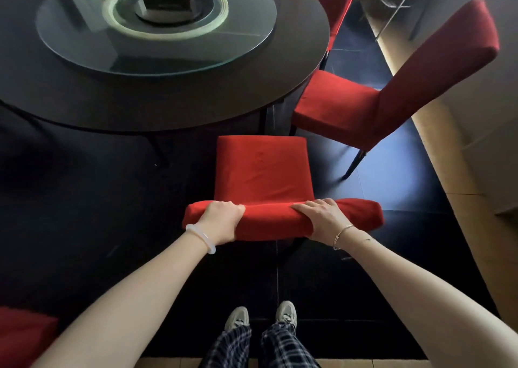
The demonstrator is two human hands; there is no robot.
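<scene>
Both hands had the chair back, and firmly. The left hand point(221, 221) was wrapped over the top rail near its left end, knuckles up and fingers curled down the far side. The right hand point(322, 219) sat further along, its fingers laid over the rail and slanting left, the heel of the hand on the near face.

Both arms reached forward and down, nearly straight, with a white bangle point(200, 238) on the left wrist and a thin bracelet point(340, 234) on the right.

The red chair point(263, 168) stood straight ahead of the person. Its padded rail ran crosswise under both palms, with bare red cloth between the hands and more jutting out past the right one. The seat pointed away toward the round dark table point(168, 101), its front edge close up to the table's rim.

A glass turntable point(70, 45) lay on the tabletop. A second red chair point(364, 109) stood angled at the right, near the first but apart from it. Pale shoes point(286, 311) were planted on the dark floor behind the held chair.
</scene>
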